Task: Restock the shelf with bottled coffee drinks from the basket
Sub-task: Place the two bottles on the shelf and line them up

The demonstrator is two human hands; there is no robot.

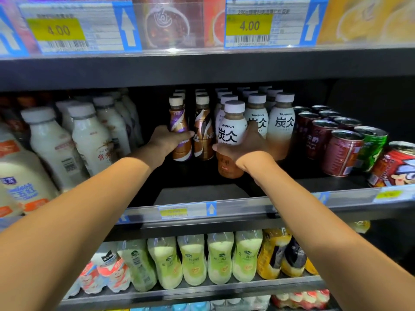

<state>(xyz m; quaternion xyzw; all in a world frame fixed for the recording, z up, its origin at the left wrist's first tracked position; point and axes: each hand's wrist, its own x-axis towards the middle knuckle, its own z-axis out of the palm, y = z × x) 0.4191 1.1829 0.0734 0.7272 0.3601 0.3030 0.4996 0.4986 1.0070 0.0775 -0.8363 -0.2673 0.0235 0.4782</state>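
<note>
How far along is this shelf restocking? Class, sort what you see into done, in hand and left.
Done: rows of white-capped bottles already stand at the back. In hand: the right hand holds a TANBING bottle at the row's front; the left hand grips a purple-brown bottle. Left: bare shelf shows in front; the basket is out of view.

L hand (167, 140) & R hand (244, 150), both bare; forearms (89, 198) bare too, slim at wrists.

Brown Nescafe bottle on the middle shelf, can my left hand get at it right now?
Probably yes, once freed: the left hand grips the purple-banded bottle right beside the Nescafe bottle, with nothing in between.
</note>
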